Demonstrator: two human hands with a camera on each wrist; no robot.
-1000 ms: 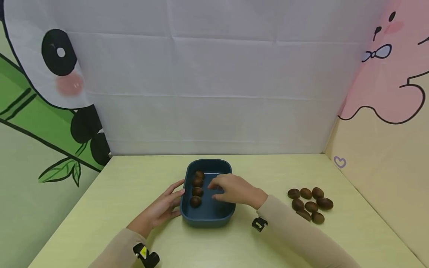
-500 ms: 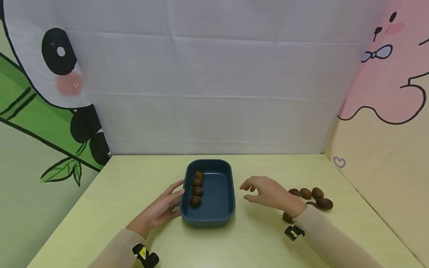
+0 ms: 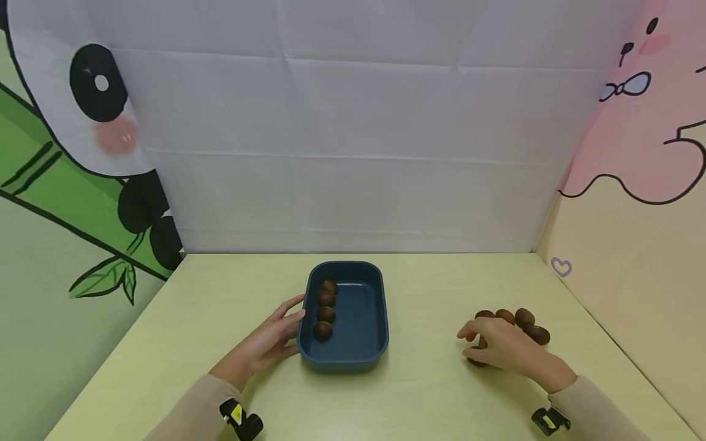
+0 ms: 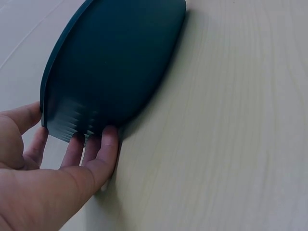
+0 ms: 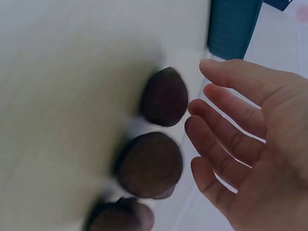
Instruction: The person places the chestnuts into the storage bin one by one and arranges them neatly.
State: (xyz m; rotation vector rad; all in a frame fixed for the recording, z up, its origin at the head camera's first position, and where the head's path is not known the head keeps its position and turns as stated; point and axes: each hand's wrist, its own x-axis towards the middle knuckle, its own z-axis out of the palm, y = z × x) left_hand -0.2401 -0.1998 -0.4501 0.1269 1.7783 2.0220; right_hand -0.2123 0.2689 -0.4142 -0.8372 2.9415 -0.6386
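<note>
A dark blue rectangular box [image 3: 360,327] stands on the table, with several brown chestnut-like nuts [image 3: 326,314] in a row along its inner left side. My left hand [image 3: 263,344] rests its fingertips against the box's outer left wall; the left wrist view shows the fingers [image 4: 109,139] touching that wall. Over a group of similar loose nuts [image 3: 524,317] on the right hovers my right hand [image 3: 504,348], fingers slightly bent and apart, holding nothing. In the right wrist view, loose nuts [image 5: 151,166] lie just beside the fingertips, and part of the group is hidden under the hand.
The pale wooden table [image 3: 430,275] ends at a white cloth backdrop [image 3: 358,153]. Cartoon-printed walls flank it, a green one [image 3: 66,263] on the left and a pink and cream one [image 3: 634,257] on the right. Bare tabletop lies between box and loose nuts.
My right hand has left the box and moved right to the loose nuts. The left hand has stayed against the box, and the row inside looks the same.
</note>
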